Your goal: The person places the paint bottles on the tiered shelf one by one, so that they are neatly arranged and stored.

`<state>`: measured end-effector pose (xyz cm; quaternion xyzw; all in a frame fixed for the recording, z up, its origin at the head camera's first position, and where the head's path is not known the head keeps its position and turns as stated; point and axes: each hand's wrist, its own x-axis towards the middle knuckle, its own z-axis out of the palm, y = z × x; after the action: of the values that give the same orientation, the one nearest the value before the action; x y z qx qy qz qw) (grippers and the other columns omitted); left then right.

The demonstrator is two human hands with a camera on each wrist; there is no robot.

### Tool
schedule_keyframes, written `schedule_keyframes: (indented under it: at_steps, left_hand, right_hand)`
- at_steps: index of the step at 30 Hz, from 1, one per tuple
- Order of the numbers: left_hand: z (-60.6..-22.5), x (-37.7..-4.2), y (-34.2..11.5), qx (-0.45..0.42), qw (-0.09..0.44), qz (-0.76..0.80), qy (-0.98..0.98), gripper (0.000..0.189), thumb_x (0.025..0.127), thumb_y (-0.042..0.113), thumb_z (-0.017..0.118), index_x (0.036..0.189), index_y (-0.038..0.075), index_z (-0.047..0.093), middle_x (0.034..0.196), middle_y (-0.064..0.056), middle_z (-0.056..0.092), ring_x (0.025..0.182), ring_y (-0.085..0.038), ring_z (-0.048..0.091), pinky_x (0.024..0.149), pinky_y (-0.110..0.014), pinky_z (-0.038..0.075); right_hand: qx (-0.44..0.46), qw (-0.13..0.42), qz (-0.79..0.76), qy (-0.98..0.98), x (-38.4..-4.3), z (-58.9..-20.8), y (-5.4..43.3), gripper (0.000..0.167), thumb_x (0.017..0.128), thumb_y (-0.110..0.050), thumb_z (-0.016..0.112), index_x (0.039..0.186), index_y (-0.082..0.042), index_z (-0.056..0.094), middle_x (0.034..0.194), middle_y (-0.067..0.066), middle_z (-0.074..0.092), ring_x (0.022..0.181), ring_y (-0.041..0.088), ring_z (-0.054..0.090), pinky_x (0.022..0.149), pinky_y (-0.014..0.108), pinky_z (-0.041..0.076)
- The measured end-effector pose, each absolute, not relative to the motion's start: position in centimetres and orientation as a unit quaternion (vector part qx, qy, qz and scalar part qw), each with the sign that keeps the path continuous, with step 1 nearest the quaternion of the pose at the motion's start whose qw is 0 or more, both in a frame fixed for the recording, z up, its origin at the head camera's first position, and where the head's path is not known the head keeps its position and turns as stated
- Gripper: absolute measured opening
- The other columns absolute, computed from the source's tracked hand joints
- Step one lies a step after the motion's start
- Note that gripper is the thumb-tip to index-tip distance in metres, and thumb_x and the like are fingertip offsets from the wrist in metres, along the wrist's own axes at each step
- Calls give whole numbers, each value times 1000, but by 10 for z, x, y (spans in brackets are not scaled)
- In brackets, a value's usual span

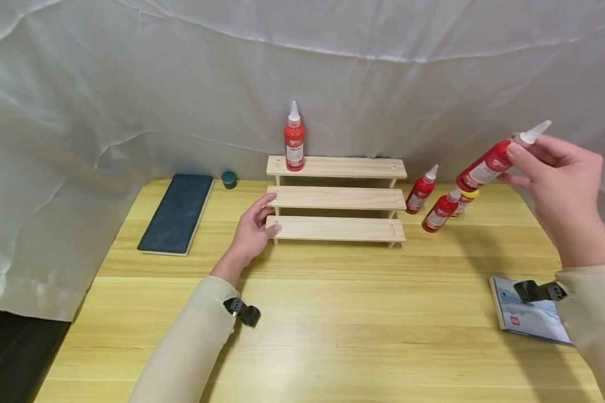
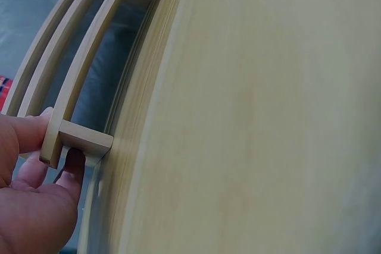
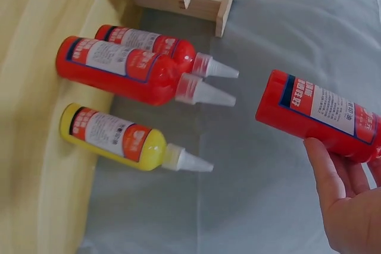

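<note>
My right hand (image 1: 567, 179) grips a red squeeze bottle (image 1: 484, 168) with a white pointed nozzle, raised above the table's right side and tilted, nozzle up to the right. In the right wrist view the fingers lie along the side of this bottle (image 3: 321, 114). At the left end of a three-tier wooden stand (image 1: 335, 228), my left hand (image 1: 252, 232) holds the edge; in the left wrist view the thumb and fingers (image 2: 71, 173) pinch its lowest tier near the support. Another red bottle (image 1: 294, 146) stands upright at the left of the top tier.
Right of the stand are two more red bottles (image 1: 420, 194) (image 1: 441, 214) and a yellow bottle (image 3: 113, 136). A dark flat board (image 1: 176, 212) and a small green jar (image 1: 229, 179) lie to the left. A blue-white book (image 1: 529, 313) sits under the right forearm. Grey cloth (image 1: 206, 84) hangs behind.
</note>
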<state>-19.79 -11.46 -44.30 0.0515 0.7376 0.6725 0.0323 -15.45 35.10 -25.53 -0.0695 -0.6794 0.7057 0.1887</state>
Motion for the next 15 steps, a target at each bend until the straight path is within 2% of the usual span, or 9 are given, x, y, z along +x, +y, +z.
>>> schedule_keyframes:
  at_steps: [7,15]
  left_hand:
    - [-443,-198,-115,54,28,675,735,75,88,-15,66,145,30,52,140,-6,58,127,-20,51,104,-38,40]
    - [-442,-197,-116,53,32,672,738,73,89,-14,66,146,30,51,141,-7,56,129,-19,49,110,-37,34]
  right_hand:
    - [-51,147,711,-686,-176,-244,335,49,77,-15,86,123,-5,72,114,7,67,101,17,61,63,28,56]
    - [-15,105,720,-686,-197,-238,317,46,78,-11,85,121,-2,72,108,7,68,98,18,62,66,29,55]
